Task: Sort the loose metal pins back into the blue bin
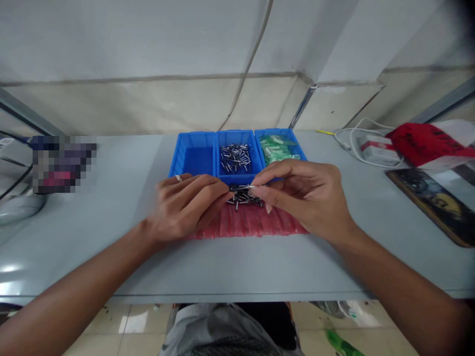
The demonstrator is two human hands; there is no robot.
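Observation:
In front of the blue bins, both hands meet over a small heap of blind rivets (pixel 244 198), thin metal pins with silver heads. The heap lies on a sheet of pink bubble wrap (pixel 256 222). My right hand (pixel 311 195) pinches a blind rivet (pixel 243 187) between thumb and forefinger; it lies roughly level, pointing left. From the other side, the closed fingertips of my left hand (pixel 189 202) meet the rivet's left end. A ring is on that hand. The fingers partly hide the rivets.
Behind stand three joined blue bins: a left bin (pixel 196 160) with its bare floor showing, a middle bin (pixel 235 177) of rivets, and a right bin (pixel 299 148) with green plastic packets (pixel 276 148). At right are a phone (pixel 438 205), white cable and red packaging (pixel 423 143).

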